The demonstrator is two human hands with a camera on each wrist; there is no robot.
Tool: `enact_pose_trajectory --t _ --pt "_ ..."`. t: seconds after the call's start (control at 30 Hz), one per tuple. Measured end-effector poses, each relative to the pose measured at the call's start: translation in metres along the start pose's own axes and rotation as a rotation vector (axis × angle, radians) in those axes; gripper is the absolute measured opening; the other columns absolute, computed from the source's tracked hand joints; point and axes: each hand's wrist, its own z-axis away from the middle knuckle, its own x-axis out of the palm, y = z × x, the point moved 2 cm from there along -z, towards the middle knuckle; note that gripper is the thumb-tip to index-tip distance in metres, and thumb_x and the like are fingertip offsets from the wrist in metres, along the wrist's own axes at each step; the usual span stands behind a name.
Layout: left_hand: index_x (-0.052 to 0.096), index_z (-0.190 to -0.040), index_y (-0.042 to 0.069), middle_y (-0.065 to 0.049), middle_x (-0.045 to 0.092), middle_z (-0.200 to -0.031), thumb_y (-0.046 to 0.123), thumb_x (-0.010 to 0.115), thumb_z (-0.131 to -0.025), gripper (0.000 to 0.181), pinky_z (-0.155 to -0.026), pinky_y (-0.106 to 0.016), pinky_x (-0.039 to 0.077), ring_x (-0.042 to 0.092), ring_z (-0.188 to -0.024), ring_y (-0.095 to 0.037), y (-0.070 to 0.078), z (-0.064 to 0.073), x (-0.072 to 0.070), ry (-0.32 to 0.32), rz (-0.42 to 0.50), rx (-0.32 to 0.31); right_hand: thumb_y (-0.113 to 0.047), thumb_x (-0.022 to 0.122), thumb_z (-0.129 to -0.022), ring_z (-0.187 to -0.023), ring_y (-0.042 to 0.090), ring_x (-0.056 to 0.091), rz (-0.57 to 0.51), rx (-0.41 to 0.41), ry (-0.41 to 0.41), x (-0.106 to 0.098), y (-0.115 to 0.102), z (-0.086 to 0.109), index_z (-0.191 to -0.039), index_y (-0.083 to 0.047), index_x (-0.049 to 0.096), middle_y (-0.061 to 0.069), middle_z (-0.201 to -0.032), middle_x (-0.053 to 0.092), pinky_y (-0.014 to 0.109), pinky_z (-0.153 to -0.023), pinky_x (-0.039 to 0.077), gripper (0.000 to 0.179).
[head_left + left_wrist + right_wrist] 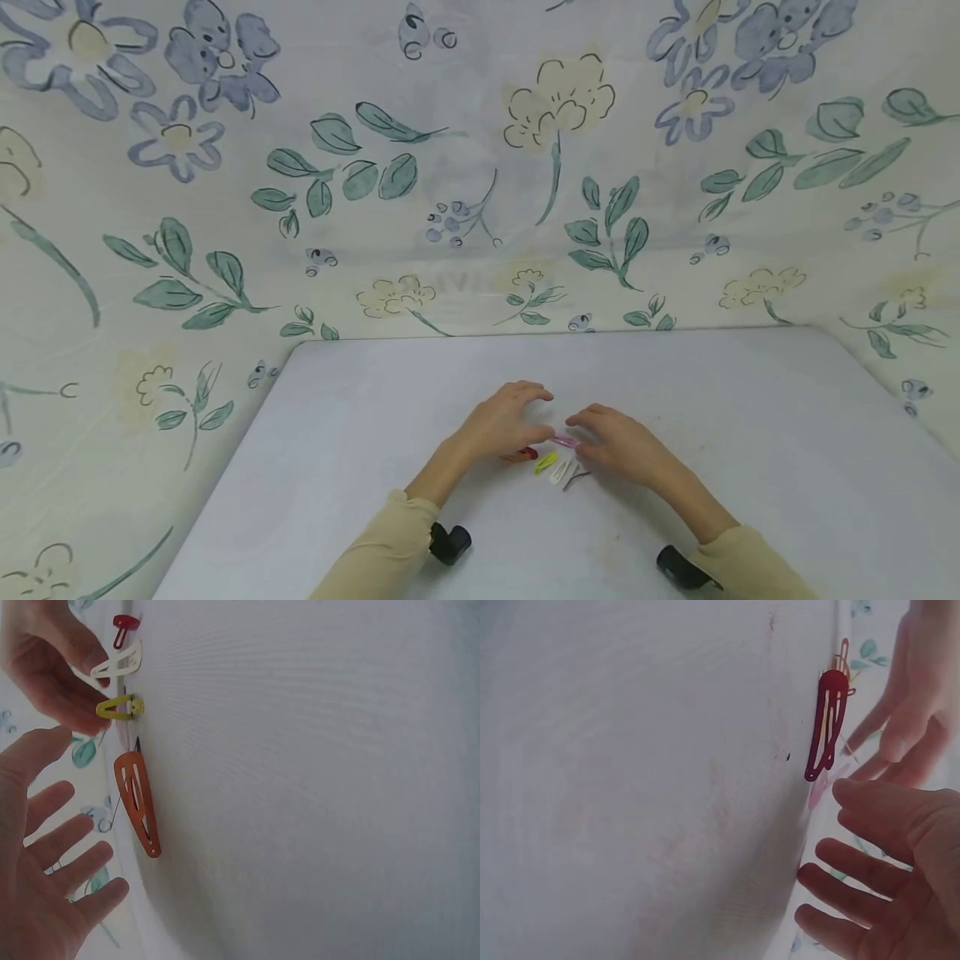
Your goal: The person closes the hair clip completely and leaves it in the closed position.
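So there's cloth behind the table and down both its sides. The clips lie bunched on top: the leftmost clip just in front of the left hand, the second clip right of that, then the third clip, then the rightmost clip at the near end. The back clip sits behind those, between the left hand and the right hand; can't tell if either's touching it. Both sleeves are nearer the front edge, well apart.
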Motion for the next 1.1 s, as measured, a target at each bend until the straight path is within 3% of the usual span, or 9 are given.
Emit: enact_pose_trajectory --t 0.2,0.57,0.77,1.1 --pt "0.061 -0.131 0.022 -0.001 0.051 -0.146 0.04 0.068 -0.09 0.046 -0.105 -0.052 0.042 0.044 -0.137 -0.024 0.0 -0.004 0.01 -0.031 -0.042 -0.019 -0.014 0.075 -0.087 -0.112 0.028 0.062 0.021 -0.015 -0.004 0.001 -0.002 -0.001 -0.116 -0.008 0.069 0.008 -0.117 0.066 0.047 -0.096 0.05 0.03" --pt "0.071 -0.113 0.02 -0.002 0.059 -0.137 0.038 0.068 -0.09 0.029 -0.107 -0.042 0.043 0.047 -0.135 -0.022 0.003 -0.007 0.02 -0.036 -0.167 0.044 -0.012 0.076 -0.085 -0.11 0.03 0.061 0.051 0.008 0.005 0.001 -0.003 -0.005 -0.103 -0.01 0.073 0.008 -0.111 0.066 0.048 -0.095 0.05 0.018" --pt "0.074 -0.102 0.02 -0.001 0.06 -0.136 0.035 0.068 -0.09 0.02 -0.106 -0.042 0.043 0.047 -0.134 -0.022 0.005 -0.008 0.022 -0.029 -0.191 0.053 -0.014 0.076 -0.085 -0.107 0.025 0.059 0.051 0.033 0.008 0.004 -0.001 -0.008 -0.091 -0.014 0.073 0.002 -0.105 0.064 0.045 -0.093 0.052 0.007" --pt "0.075 -0.094 0.02 -0.002 0.06 -0.135 0.035 0.068 -0.091 0.017 -0.103 -0.043 0.046 0.047 -0.133 -0.021 0.007 -0.007 0.023 -0.011 -0.201 0.042 -0.015 0.078 -0.083 -0.102 0.021 0.056 0.072 0.051 0.008 0.005 -0.006 -0.01 -0.085 -0.015 0.071 0.0 -0.102 0.062 0.042 -0.086 0.053 0.007"
